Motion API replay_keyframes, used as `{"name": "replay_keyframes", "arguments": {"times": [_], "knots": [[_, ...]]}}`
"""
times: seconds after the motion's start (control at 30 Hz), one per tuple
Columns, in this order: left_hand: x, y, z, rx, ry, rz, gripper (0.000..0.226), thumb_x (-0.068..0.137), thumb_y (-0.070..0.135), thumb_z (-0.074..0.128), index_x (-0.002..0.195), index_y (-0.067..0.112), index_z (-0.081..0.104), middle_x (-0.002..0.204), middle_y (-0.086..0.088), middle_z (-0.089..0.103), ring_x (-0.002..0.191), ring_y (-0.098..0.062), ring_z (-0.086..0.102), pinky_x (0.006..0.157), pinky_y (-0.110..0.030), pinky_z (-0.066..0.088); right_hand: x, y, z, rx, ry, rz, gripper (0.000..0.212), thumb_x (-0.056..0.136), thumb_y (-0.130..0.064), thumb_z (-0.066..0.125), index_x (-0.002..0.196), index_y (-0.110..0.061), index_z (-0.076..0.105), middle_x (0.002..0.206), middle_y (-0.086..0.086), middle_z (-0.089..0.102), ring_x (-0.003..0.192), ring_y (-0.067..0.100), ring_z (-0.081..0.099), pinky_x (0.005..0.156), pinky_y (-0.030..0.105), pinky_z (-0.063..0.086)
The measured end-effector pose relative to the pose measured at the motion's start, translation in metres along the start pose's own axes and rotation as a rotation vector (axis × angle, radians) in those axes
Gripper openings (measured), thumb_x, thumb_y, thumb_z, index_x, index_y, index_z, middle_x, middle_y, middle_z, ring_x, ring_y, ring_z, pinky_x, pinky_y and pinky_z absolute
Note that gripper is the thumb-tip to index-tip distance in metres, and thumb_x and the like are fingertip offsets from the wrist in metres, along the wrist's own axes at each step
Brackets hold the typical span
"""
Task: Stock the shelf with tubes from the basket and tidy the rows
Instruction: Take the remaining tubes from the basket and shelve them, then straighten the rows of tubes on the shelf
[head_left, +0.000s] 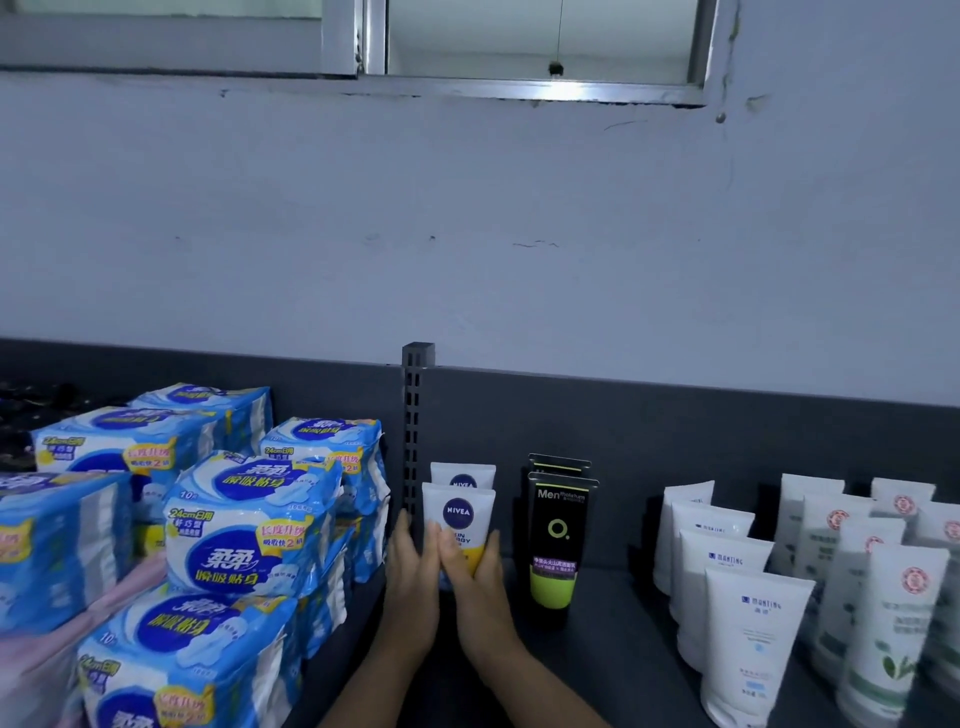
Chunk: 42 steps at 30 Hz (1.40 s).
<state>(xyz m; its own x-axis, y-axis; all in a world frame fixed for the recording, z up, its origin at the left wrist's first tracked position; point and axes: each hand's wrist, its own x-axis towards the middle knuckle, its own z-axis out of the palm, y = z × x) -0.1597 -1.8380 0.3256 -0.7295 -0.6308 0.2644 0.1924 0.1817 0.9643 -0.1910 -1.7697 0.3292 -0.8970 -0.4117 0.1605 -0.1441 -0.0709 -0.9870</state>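
A white and yellow Nivea tube (459, 514) stands upright at the front of a short row on the dark shelf (613, 649). Both hands clasp its lower half: my left hand (410, 587) wraps its left side and my right hand (475, 592) wraps its right side. A second Nivea tube (463, 475) stands right behind it. To the right, two black and green Mentholatum tubes (558, 540) stand one behind the other. The basket is not in view.
Stacked blue sanitary-pad packs (244, 525) fill the shelf section on the left, beyond a slotted upright post (413, 415). Rows of white tubes (727, 587) and white tubes with red seals (893, 571) stand at the right. A grey wall and a window rise behind.
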Motion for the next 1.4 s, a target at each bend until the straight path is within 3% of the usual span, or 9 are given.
{"name": "replay_keyframes", "arguments": {"times": [0.2,0.37,0.43,0.53,0.67,0.93,1.07,1.23,1.4], "knots": [[-0.02,0.017,-0.011,0.218,0.118,0.257,0.095,0.073,0.073,0.028,0.151,0.019,0.018,0.157,0.004,0.016,0.139,0.003,0.009,0.113,-0.019,0.008,-0.012,-0.004,0.0,0.011,0.058,0.113,0.141,0.046,-0.095,0.053,0.147,-0.001,0.024,0.138,0.006,0.052,0.127,0.017,0.05,0.111,0.038,0.036],[-0.023,0.026,-0.009,0.36,0.113,0.317,0.079,0.083,0.051,0.056,0.145,0.01,0.029,0.147,-0.004,0.033,0.138,-0.016,0.028,0.111,-0.023,0.021,-0.016,0.002,-0.016,-0.057,0.05,0.273,0.136,0.04,-0.101,0.042,0.14,-0.008,0.044,0.135,0.01,0.056,0.123,0.024,0.053,0.108,0.039,0.039],[-0.023,0.02,-0.005,0.404,0.041,0.272,0.082,0.082,0.029,0.069,0.146,0.008,0.022,0.146,-0.007,0.033,0.136,-0.021,0.033,0.108,-0.026,0.028,-0.025,-0.001,-0.03,-0.101,0.063,0.263,0.104,0.044,-0.095,0.051,0.101,-0.011,0.068,0.099,0.005,0.069,0.089,0.021,0.065,0.086,0.034,0.051],[-0.022,0.013,0.001,0.477,-0.007,0.197,0.1,0.073,0.024,0.078,0.149,0.006,0.015,0.145,-0.012,0.034,0.132,-0.027,0.039,0.105,-0.033,0.037,-0.049,-0.023,-0.054,-0.222,0.131,0.22,0.044,0.081,-0.048,0.065,0.062,-0.014,0.047,0.065,0.005,0.053,0.055,0.021,0.052,0.06,0.035,0.049],[-0.019,0.007,0.009,0.505,0.026,0.156,0.092,0.073,0.015,0.078,0.145,0.008,0.022,0.138,-0.012,0.043,0.122,-0.028,0.049,0.099,-0.036,0.043,-0.053,-0.02,-0.088,-0.324,0.326,0.174,0.036,0.074,-0.037,0.075,0.081,-0.015,0.047,0.088,0.008,0.063,0.087,0.031,0.064,0.082,0.044,0.054],[-0.024,0.015,0.017,0.65,0.225,0.271,0.108,0.056,0.033,0.088,0.142,0.004,0.029,0.141,-0.015,0.036,0.129,-0.033,0.038,0.107,-0.041,0.03,-0.048,-0.011,-0.119,-0.202,0.33,0.203,0.076,0.08,-0.035,0.073,0.137,-0.001,0.036,0.136,0.015,0.048,0.122,0.028,0.049,0.101,0.035,0.039],[-0.037,0.031,0.035,0.541,0.196,0.597,0.053,0.075,0.027,0.076,0.115,0.017,0.043,0.11,0.003,0.046,0.102,-0.013,0.044,0.092,-0.036,0.041,-0.041,-0.022,-0.115,-0.094,0.363,0.18,0.059,0.093,-0.055,0.044,0.128,-0.007,0.045,0.133,0.014,0.053,0.116,0.027,0.051,0.091,0.033,0.037],[-0.052,0.036,0.074,0.253,-0.109,0.156,0.081,0.087,0.041,0.064,0.146,0.001,0.025,0.149,-0.012,0.03,0.14,-0.024,0.027,0.115,-0.031,0.021,-0.021,-0.026,-0.107,-0.082,0.396,0.143,0.069,0.097,-0.057,0.017,0.14,-0.009,0.042,0.144,0.012,0.046,0.133,0.028,0.042,0.107,0.035,0.03],[-0.036,0.008,0.095,0.08,-0.146,0.002,0.109,0.056,0.082,0.063,0.141,0.017,0.04,0.132,-0.002,0.057,0.123,-0.015,0.052,0.108,-0.039,0.04,0.006,0.009,-0.1,0.093,0.409,0.058,0.105,0.066,-0.093,0.024,0.131,-0.017,0.057,0.134,0.006,0.058,0.126,0.019,0.052,0.112,0.041,0.035]]}}
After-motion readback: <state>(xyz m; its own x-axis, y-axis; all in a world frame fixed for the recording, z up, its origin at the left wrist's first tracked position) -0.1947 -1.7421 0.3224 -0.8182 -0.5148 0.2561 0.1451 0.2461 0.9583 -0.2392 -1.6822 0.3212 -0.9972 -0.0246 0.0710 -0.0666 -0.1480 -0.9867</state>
